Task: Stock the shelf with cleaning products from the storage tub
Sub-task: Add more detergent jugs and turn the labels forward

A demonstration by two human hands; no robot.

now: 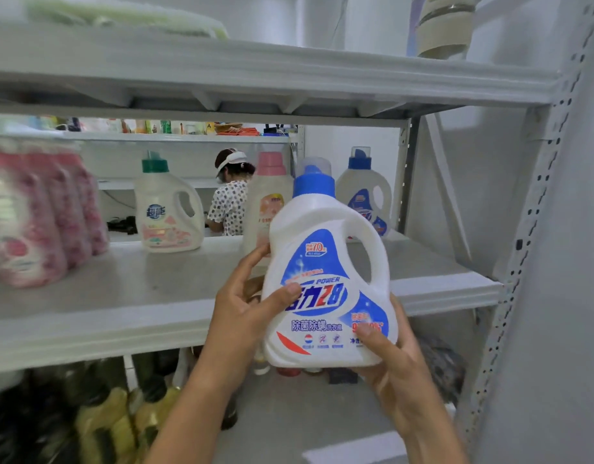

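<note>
A white detergent jug (pixel 325 262) with a blue cap and a blue label is upright in the air, just in front of the middle shelf (pixel 121 296). My left hand (pixel 245 306) grips its left side, thumb across the label. My right hand (pixel 389 356) cups its lower right corner and base. On the shelf behind stand a matching blue-capped jug (pixel 366 192) at the back right, a pink-capped bottle (pixel 267 199) partly hidden by the held jug, and a green-capped jug (pixel 168 205). The storage tub is out of view.
Pink refill bags (pixel 37 212) crowd the shelf's left end. Yellow and dark bottles (pixel 114 420) fill the lower shelf at left. A perforated upright post (pixel 523 229) bounds the right side. A person in a patterned top (pixel 228 202) stands beyond the shelving.
</note>
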